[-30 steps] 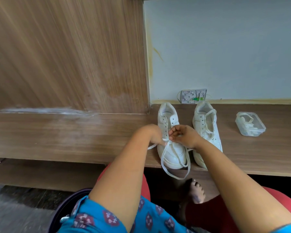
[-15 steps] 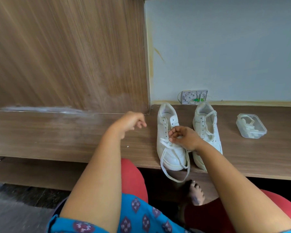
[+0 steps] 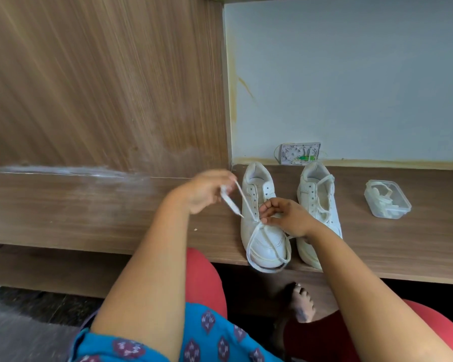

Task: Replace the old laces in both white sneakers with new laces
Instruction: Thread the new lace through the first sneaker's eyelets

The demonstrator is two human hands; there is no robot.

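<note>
**Lace drawn out on the near sneaker**

Between our hands (image 3: 246, 202) lies the work. Compared with half a second ago, our left hand (image 3: 207, 190) has swung back toward the shoe and now pinches a lace end (image 3: 242, 198), drawn taut up and away from the lower eyelets; a moment earlier that hand was off to the side, apparently holding nothing. We judge this a pull-through stroke in mid-lacing, with the upper eyelets not yet filled.

Our right hand (image 3: 288, 218) is curled over the tongue, fingers steadying the lace crossing.

Count:
- Sneakers, two: left sneaker (image 3: 262, 231) under our hands; right sneaker (image 3: 318, 205) just beyond our right hand, with a lace lying loose on it.
- Loose loop (image 3: 268, 267) of lace, one, hanging over the toe and the bench (image 3: 89, 212) edge.
- Clear plastic box (image 3: 387, 199), one, well to the right of our right hand, holding laces; how many we cannot tell.
</note>
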